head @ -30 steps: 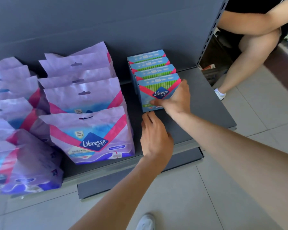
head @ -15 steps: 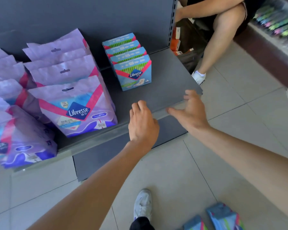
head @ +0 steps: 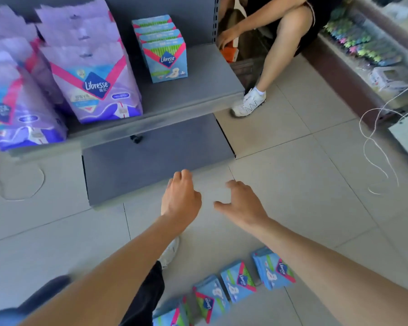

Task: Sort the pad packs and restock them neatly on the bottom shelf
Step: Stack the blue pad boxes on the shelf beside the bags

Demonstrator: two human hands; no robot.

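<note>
A row of small blue pad packs (head: pixel 165 58) stands front to back on the grey bottom shelf (head: pixel 198 95), right of the big purple pad bags (head: pixel 90 76). Several more blue packs (head: pixel 237 281) lie on the floor tiles by my right forearm. My left hand (head: pixel 180 198) hovers over the floor in front of the shelf base, fingers loosely curled, holding nothing. My right hand (head: pixel 242 204) hangs beside it with fingers spread and relaxed, empty.
A dark grey kick plate (head: pixel 156 161) juts out under the shelf. Another person sits at the right end of the shelf, a white shoe (head: pixel 249 103) on the floor. A white cord (head: pixel 372 147) trails across the tiles. More purple bags (head: pixel 14 109) fill the left.
My right hand let go of the front blue pack on the shelf. Both hands drew back from the shelf to above the floor, and my view tilted down to the packs lying there.
</note>
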